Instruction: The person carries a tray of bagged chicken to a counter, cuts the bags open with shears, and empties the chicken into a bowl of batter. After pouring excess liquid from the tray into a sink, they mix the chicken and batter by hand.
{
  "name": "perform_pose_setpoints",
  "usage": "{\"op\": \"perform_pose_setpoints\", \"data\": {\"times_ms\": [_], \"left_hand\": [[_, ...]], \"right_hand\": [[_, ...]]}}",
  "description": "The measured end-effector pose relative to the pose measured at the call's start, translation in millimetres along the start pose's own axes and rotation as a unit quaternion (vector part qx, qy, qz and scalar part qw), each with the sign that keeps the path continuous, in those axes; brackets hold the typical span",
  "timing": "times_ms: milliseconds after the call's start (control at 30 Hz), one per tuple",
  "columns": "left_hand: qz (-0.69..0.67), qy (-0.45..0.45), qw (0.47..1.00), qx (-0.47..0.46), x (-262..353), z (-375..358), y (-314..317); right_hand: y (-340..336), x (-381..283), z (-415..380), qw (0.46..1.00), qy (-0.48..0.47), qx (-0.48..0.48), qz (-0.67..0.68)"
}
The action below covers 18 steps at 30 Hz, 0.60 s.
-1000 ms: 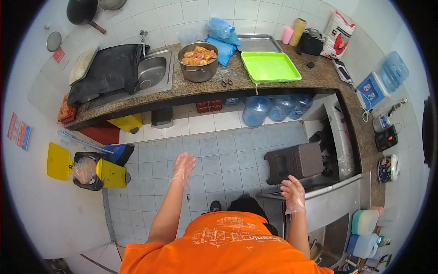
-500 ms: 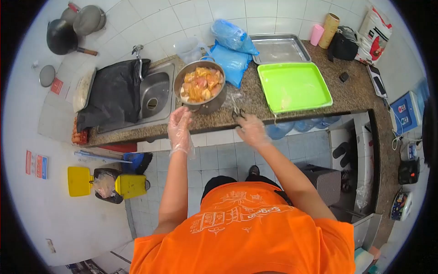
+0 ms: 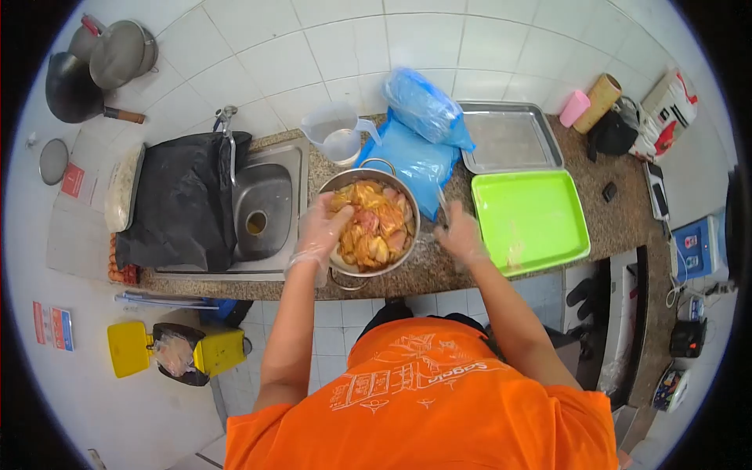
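Observation:
A metal pot [image 3: 413,249] of orange-yellow seasoned meat pieces [image 3: 374,223] stands on the granite counter [image 3: 313,291]. My left hand [image 3: 319,227], in a clear plastic glove, is at the pot's left rim, its fingers apart over the edge of the meat. To the right of the pot, my gloved right hand [image 3: 462,233] is closed around the handle of a thin utensil [image 3: 442,197], perhaps a knife, which points away from me. Blue plastic bags [image 3: 415,160] lie behind the pot, and a green tray [image 3: 531,219] is right of my right hand.
A sink [image 3: 270,205] with a faucet [image 3: 227,125] and a black sheet [image 3: 176,204] is at the left. Behind are a clear measuring jug [image 3: 333,133] and a metal tray [image 3: 511,137]. A pink cup [image 3: 574,108] stands at the back right.
The view has shifted closer to the counter. My left hand has moved from below the pot up to its left rim. My right hand has risen, and the utensil now points up beside the pot.

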State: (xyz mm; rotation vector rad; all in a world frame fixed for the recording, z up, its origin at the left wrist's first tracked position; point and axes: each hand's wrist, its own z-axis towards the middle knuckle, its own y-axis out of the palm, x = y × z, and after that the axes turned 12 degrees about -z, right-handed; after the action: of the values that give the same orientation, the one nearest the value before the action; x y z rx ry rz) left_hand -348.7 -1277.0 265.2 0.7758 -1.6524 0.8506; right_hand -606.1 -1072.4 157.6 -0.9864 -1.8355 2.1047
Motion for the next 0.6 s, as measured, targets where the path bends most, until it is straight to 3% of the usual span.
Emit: {"op": "perform_pose_setpoints", "data": {"times_ms": [33,67,133,167,267,300,400,500,600], "left_hand": [[0.178,0.007,0.984,-0.019,-8.3,17.1,-2.7],[0.24,-0.041,0.969,-0.043,-1.2,30.7,2.0],[0.363,-0.14,0.916,-0.094,21.8,54.2,17.1],[0.347,-0.16,0.918,-0.103,17.1,69.6,18.4],[0.25,-0.254,0.926,-0.124,-31.3,110.8,19.7],[0.183,-0.306,0.926,-0.126,-50.8,119.7,19.4],[-0.003,-0.436,0.887,-0.154,-26.5,106.3,28.7],[-0.043,-0.438,0.88,-0.178,0.4,94.1,29.4],[-0.104,-0.458,0.868,-0.162,-26.3,108.4,23.2]], "right_hand": [[-12.3,-10.4,26.1,0.997,-0.04,0.051,-0.037],[-26.1,-21.7,52.3,0.99,-0.078,0.098,-0.07],[-44.0,-35.6,87.9,0.99,-0.09,0.105,0.026],[-54.0,-44.5,102.8,0.985,-0.097,0.118,0.075],[-71.9,-83.4,78.6,0.986,-0.077,0.037,0.142],[-58.2,-86.6,63.5,0.986,-0.089,0.08,0.115],[-43.3,-103.1,38.0,0.981,-0.128,0.072,0.125],[-59.2,-128.3,29.1,0.96,-0.179,-0.08,0.199],[-40.4,-139.2,55.6,0.971,-0.111,-0.137,0.16]]}}
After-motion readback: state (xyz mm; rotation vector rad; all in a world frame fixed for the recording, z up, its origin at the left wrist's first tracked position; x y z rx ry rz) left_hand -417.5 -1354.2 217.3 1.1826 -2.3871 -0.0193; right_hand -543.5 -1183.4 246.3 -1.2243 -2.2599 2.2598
